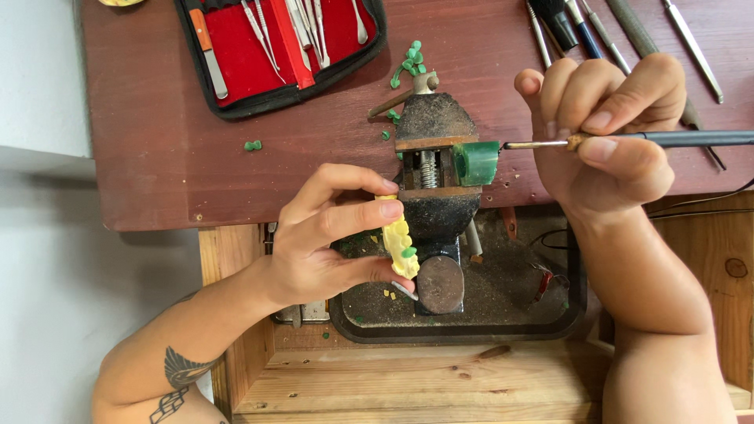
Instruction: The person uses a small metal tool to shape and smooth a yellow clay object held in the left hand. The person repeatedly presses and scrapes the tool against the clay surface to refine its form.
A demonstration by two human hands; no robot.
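Hands work at a small bench vise [434, 169]. Left hand [330, 235] is closed in a pinch on a yellow dental model [397, 239], a curved row of teeth: thumb below, index and middle fingers above. A small dab of green wax sits on the model's edge nearest the thumb. The model is held just to the left of the vise body, close to it; contact between them cannot be told.

Right hand [609, 133] is closed on a thin dark-handled instrument [675, 140], thumb and forefinger clamped on it near the metal shank, in a pen-like grip. The shank extends leftward from the fingertips, and its tip touches a green wax block [476, 162] clamped at the right end of the vise jaws.

Beyond the left hand, farther up the reddish-brown table [157, 157], lies an open black case with red lining [267, 55], holding metal hand instruments. Green wax scraps [408, 63] lie scattered between the case and the vise. Beyond the right hand's knuckles several loose metal tools [605, 31] lie on the table. Below both hands, a black tray [503, 306] sits under the vise, resting on a pale wooden shelf [408, 385].
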